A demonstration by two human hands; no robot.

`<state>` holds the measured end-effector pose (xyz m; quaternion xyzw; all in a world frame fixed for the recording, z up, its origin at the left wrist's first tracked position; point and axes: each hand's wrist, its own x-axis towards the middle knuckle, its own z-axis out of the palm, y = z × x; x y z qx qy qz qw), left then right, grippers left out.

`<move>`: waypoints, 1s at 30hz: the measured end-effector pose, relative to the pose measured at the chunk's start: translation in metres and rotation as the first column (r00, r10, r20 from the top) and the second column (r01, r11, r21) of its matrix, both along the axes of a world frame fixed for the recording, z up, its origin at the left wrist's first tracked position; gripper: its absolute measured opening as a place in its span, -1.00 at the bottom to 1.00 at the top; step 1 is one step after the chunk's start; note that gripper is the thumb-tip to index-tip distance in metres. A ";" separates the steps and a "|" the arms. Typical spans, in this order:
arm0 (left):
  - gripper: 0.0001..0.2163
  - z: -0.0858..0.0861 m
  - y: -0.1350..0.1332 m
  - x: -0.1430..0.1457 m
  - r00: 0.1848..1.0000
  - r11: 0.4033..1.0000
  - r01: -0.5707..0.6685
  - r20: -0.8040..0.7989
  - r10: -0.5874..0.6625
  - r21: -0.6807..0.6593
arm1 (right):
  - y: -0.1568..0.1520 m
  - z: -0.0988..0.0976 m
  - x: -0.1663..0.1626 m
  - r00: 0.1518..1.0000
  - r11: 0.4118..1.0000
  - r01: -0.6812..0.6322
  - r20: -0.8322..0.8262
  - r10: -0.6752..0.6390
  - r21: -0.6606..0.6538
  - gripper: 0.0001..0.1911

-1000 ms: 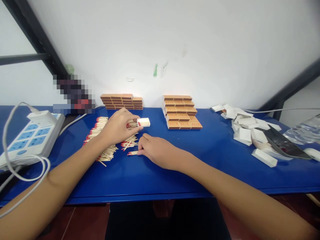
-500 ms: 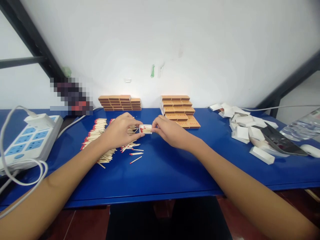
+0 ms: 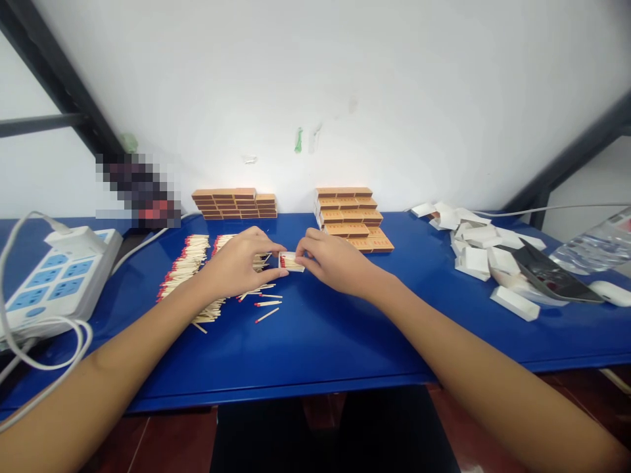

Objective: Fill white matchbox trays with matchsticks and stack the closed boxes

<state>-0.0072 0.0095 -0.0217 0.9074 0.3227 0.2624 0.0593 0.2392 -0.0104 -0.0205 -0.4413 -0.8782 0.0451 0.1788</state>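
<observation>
A small white matchbox tray (image 3: 282, 267) with red-tipped matches (image 3: 288, 262) in it is held just above the blue table. My left hand (image 3: 236, 261) grips the tray's left end between thumb and fingers. From the right, my right hand (image 3: 331, 259) reaches over the tray, its fingertips pinched at the matches inside; the exact contact is partly hidden. Under and beside my left hand lie a long pile of loose matches (image 3: 185, 269) and a second pile (image 3: 223, 243), partly covered by the hand. A few single matches (image 3: 267, 315) are scattered in front of it.
Two stacks of brown matchboxes, a left stack (image 3: 234, 203) and a stepped right stack (image 3: 350, 213), stand against the wall. Empty white trays (image 3: 476, 259) are heaped at right beside a dark flat object (image 3: 552, 272). A power strip (image 3: 73, 282) with white cables lies at left.
The tray has moved slightly right and down and tilted. My right fingers have shifted from its right end to over the matches inside. My left hand keeps its hold.
</observation>
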 end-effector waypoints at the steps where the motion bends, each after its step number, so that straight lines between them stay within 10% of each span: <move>1: -0.64 0.000 0.000 0.000 1.000 1.000 0.003 0.001 -0.003 0.001 | -0.001 0.000 -0.001 1.000 1.000 -0.013 -0.015 0.013 0.011 -0.85; 7: -0.71 0.002 0.004 0.000 1.000 0.999 -0.023 -0.007 0.023 0.036 | -0.011 -0.001 -0.010 0.969 0.991 -0.129 -0.205 0.136 0.045 -0.87; 12: -0.70 0.001 0.010 -0.005 0.993 0.989 -0.116 0.006 0.116 0.095 | -0.028 -0.004 -0.023 0.938 0.936 -0.297 -0.242 0.249 -0.188 -0.74; 30: -0.68 0.000 0.010 -0.005 0.993 0.988 -0.114 -0.031 0.118 0.106 | -0.038 -0.010 -0.036 0.973 0.927 -0.231 -0.070 0.220 -0.295 -0.83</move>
